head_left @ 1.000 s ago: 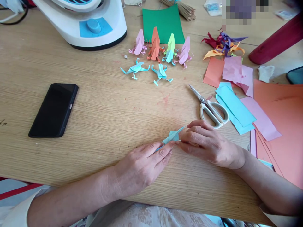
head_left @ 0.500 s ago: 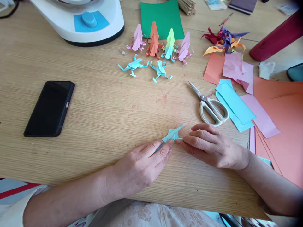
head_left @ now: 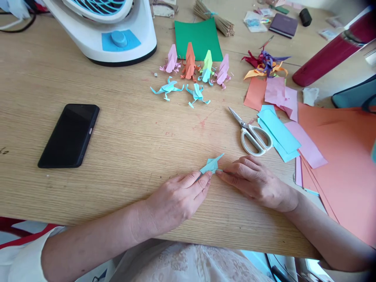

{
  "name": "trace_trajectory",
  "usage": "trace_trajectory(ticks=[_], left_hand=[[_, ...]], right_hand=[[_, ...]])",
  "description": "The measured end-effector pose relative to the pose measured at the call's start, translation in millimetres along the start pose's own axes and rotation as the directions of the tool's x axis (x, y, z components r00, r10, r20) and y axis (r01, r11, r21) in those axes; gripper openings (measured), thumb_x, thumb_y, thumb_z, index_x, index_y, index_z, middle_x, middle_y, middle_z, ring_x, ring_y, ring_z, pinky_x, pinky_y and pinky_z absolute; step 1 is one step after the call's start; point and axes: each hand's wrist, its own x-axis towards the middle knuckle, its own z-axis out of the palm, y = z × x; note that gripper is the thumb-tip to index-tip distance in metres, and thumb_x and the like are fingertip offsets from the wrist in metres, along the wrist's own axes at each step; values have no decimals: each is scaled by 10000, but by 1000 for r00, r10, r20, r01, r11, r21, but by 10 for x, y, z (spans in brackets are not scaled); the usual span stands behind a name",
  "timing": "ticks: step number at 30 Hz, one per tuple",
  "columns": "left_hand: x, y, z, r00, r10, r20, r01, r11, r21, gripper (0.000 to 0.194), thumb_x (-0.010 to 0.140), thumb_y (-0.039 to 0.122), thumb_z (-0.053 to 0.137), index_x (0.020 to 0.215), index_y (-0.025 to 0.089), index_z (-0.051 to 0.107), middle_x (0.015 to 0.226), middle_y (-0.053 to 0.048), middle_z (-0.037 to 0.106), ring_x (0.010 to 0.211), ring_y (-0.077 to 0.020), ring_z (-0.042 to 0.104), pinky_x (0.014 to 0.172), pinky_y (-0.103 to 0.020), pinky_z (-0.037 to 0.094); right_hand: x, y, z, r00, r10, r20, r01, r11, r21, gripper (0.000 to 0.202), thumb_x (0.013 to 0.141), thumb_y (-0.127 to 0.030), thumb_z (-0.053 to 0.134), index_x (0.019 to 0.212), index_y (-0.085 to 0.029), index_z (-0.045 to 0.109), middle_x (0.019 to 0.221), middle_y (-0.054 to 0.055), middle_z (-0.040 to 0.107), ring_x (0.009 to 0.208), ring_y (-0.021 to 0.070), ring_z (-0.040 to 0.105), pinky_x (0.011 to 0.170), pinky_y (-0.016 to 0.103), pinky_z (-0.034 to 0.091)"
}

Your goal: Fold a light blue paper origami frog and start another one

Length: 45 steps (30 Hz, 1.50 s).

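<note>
A light-blue folded paper figure (head_left: 210,165) lies between my two hands near the table's front edge, one narrow point slanting up to the right. My left hand (head_left: 179,197) grips its lower left side between thumb and fingers. With finger and thumb closed, my right hand (head_left: 255,180) pinches a thin strip on the figure's right side. The fingers hide part of the folds. Beyond them stand finished folded paper figures: two light-blue ones (head_left: 197,94), pink ones (head_left: 222,72), an orange one (head_left: 190,62) and a green-and-blue one (head_left: 207,67).
White-handled scissors (head_left: 255,137) lie beyond my right hand, beside light-blue paper strips (head_left: 280,131) and orange sheets (head_left: 337,156). A black phone (head_left: 69,135) is at left, below a white fan base (head_left: 129,23). A red flask (head_left: 323,58) lies at the far right.
The camera view has shifted and tilted up a little, showing more of the table's far side. My right fingers have come slightly closer to the paper figure's body.
</note>
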Motion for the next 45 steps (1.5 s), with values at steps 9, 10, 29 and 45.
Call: trace_trajectory(ticks=[9,10,29,45], left_hand=[[8,60,33,1000,-10,23,9,1000,27,293,934,169,462,1188,119,598,1390,-91,538,1133,-213,557,857,-315,504],[12,69,34,1000,-10,26,9,999,36,290,935,168,459,1184,117,597,1387,-92,539,1124,-212,560,849,-313,503],[65,85,-32,995,-83,56,82,996,21,498,943,120,382,1438,70,353,1319,-132,561,1097,-197,557,913,-307,480],[125,129,64,986,-145,82,141,989,49,437,917,78,404,1351,55,452,1197,-128,596,1040,-219,566,846,-326,520]], right_hand=[[17,-287,-7,988,147,-45,-149,987,-60,275,945,-105,471,1176,-163,607,1037,100,642,901,209,563,773,383,440],[29,-323,-11,986,161,-49,-165,983,-80,271,947,-104,465,1169,-164,608,1028,98,641,885,207,559,761,378,434],[77,-507,156,928,368,-59,-372,927,-53,342,945,-130,447,1251,-201,584,1025,111,586,850,224,507,768,384,430],[31,-346,136,682,710,-176,-610,685,399,98,906,-266,567,904,-203,641,876,43,567,740,162,549,675,310,465]])
